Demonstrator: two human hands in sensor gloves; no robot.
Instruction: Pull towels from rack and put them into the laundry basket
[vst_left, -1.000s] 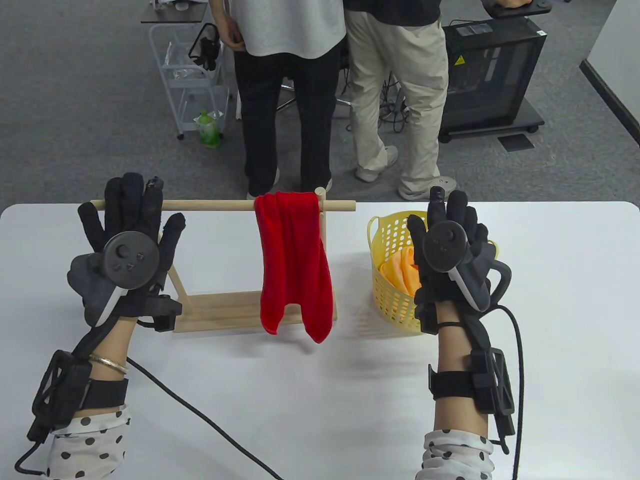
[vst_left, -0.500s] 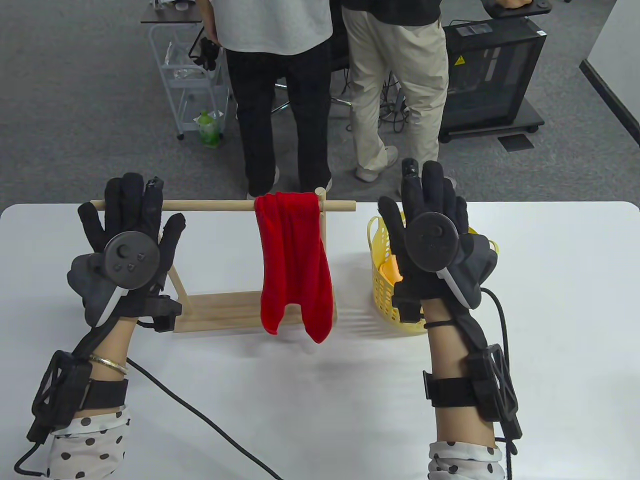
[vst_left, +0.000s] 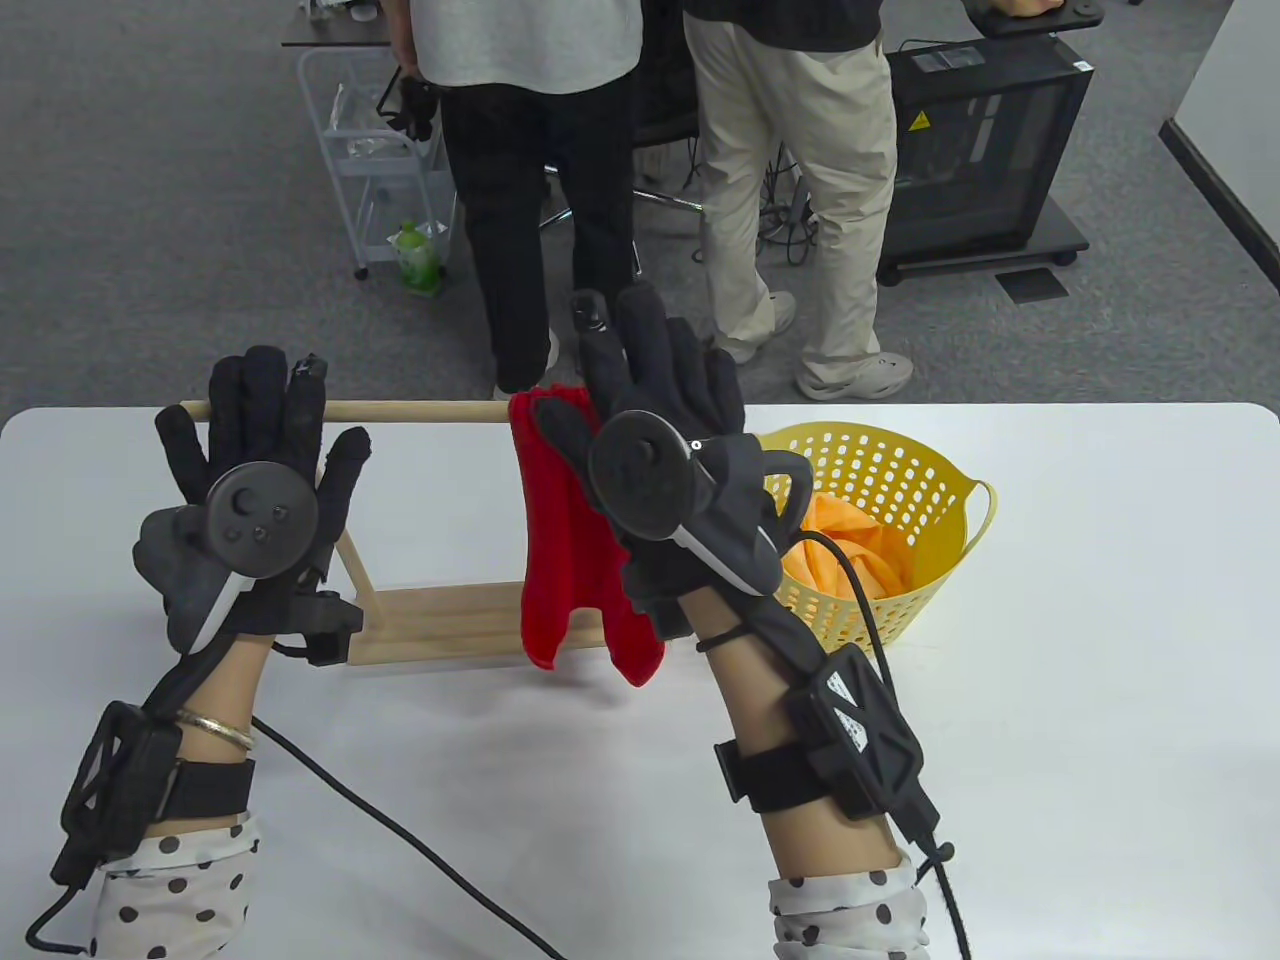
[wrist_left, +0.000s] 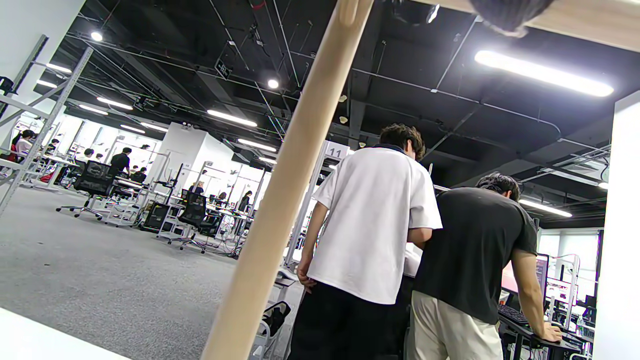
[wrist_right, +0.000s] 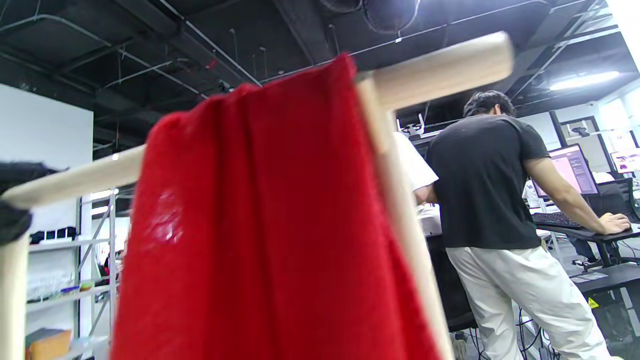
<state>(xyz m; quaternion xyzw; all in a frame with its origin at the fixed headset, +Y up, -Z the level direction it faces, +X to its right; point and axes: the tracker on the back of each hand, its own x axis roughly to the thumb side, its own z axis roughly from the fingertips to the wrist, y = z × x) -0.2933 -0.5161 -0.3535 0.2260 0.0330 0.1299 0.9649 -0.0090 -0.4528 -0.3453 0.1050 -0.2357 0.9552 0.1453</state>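
Observation:
A red towel (vst_left: 560, 540) hangs over the right part of the wooden rack's rail (vst_left: 420, 410). My right hand (vst_left: 650, 390) is above the towel's top at the rail, fingers straight and spread, holding nothing. Whether it touches the cloth I cannot tell. In the right wrist view the red towel (wrist_right: 260, 225) fills the frame, draped over the rail (wrist_right: 440, 65) beside the upright post (wrist_right: 400, 210). My left hand (vst_left: 262, 420) stays open with spread fingers over the rail's left end. The yellow laundry basket (vst_left: 940, 560) stands right of the rack with an orange towel (vst_left: 860, 535) inside.
The rack's wooden base (vst_left: 440, 620) rests on the white table (vst_left: 1100, 700). Two people (vst_left: 540, 200) stand just beyond the far edge. A white cart (vst_left: 370, 150), a green bottle (vst_left: 418, 255) and a black cabinet (vst_left: 980, 150) are on the floor behind. A glove cable (vst_left: 400, 850) crosses the near table.
My right hand has swung left from above the basket to above the red towel on the rail, uncovering the basket. The left hand and the towel have not moved.

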